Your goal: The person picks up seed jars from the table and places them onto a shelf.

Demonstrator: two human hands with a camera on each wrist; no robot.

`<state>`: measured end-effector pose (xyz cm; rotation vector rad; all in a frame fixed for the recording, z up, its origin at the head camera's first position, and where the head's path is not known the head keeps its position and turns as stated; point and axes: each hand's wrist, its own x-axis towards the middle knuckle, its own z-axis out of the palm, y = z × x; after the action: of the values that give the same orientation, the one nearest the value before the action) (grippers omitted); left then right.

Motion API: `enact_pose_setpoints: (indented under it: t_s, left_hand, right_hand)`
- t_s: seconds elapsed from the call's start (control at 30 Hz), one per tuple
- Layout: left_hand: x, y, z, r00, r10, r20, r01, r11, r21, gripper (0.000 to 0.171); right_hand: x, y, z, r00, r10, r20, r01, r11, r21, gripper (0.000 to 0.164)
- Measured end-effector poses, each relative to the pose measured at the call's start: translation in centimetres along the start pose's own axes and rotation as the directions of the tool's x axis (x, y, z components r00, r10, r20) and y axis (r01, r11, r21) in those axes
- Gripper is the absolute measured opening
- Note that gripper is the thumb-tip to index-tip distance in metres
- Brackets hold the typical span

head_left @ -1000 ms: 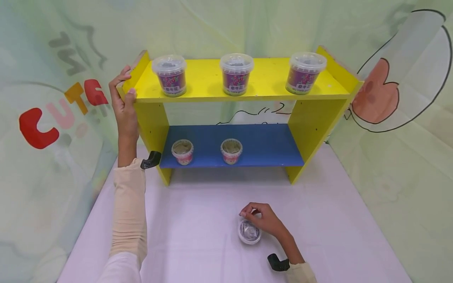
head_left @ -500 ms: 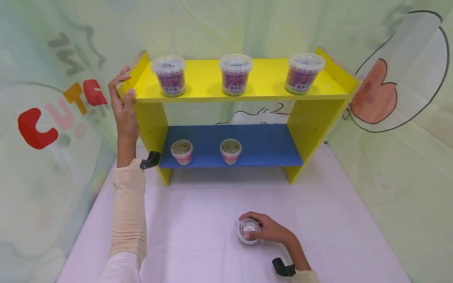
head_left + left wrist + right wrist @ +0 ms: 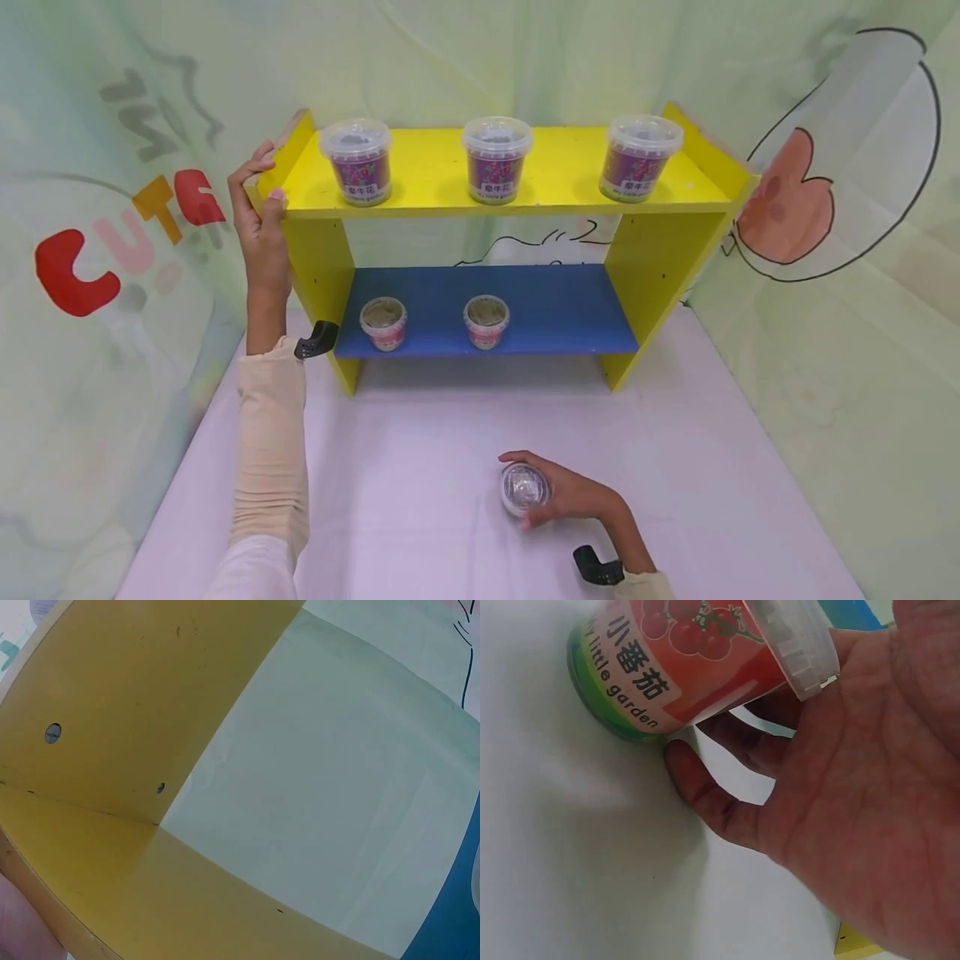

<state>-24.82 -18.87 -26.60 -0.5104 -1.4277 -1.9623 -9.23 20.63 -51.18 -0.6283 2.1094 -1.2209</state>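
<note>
My left hand (image 3: 262,229) grips the upper left side panel of a small yellow shelf (image 3: 555,167), thumb at the front edge. In the left wrist view, the shelf's yellow boards (image 3: 112,697) fill the left side. On the white cloth in front, my right hand (image 3: 579,493) curls round a clear-lidded plastic planting cup (image 3: 525,487), thumb on the near side and fingers on the far side. The right wrist view shows the cup's red label (image 3: 671,664) with tomatoes and the words "little garden"; the little finger (image 3: 705,787) reaches under its side near the green base.
Three larger purple-labelled lidded cups (image 3: 498,162) stand along the yellow top board. Two small pink-labelled cups (image 3: 486,323) sit on the blue lower board (image 3: 562,308), left and middle. Printed fabric walls (image 3: 817,358) enclose the white cloth (image 3: 420,467).
My right hand has gone from pinching above the cup's far edge to wrapping round its side, and its thumb has slid off the lid. The left hand keeps its grip on the shelf.
</note>
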Motion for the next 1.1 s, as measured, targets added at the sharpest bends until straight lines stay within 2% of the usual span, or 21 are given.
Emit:
enact_pose_setpoints:
  t_s: [0.17,0.3,0.43,0.57,0.77,0.93,1.1]
  left_hand:
    - [-0.1,0.4,0.2,1.000,0.001,-0.005,-0.001,1.000,-0.011,0.026]
    - [-0.1,0.3,0.0,1.000,0.000,-0.007,0.000,1.000,-0.016,0.025]
    - [0.0,-0.2,-0.3,1.000,-0.004,-0.008,0.004,1.000,-0.009,0.026]
    - [0.1,-0.6,-0.6,1.000,-0.008,-0.010,0.008,1.000,-0.002,0.027]
    - [-0.1,-0.2,-0.4,1.000,-0.006,-0.010,0.006,1.000,-0.010,0.026]
    - [-0.3,0.3,0.1,1.000,-0.005,-0.006,0.005,0.999,-0.032,0.026]
    - [-0.1,0.2,0.1,1.000,-0.010,-0.007,0.010,0.999,-0.035,0.026]
  right_hand:
    - [0.1,-0.2,-0.1,1.000,0.014,0.023,-0.013,1.000,-0.021,0.090]
    - [0.1,-0.1,0.0,1.000,0.019,0.011,-0.019,1.000,-0.005,0.080]
    - [0.1,0.1,0.0,0.999,0.030,-0.031,-0.029,1.000,0.008,0.074]
    - [0.1,0.3,0.1,0.997,0.019,-0.077,-0.017,1.000,0.020,0.074]
    - [0.1,0.3,0.2,0.989,0.032,-0.142,-0.026,0.999,0.041,0.071]
    - [0.3,0.4,0.0,0.968,0.024,-0.248,-0.006,0.997,0.073,0.068]
    - [0.5,0.3,-0.3,0.925,-0.006,-0.380,0.045,0.995,0.093,0.066]
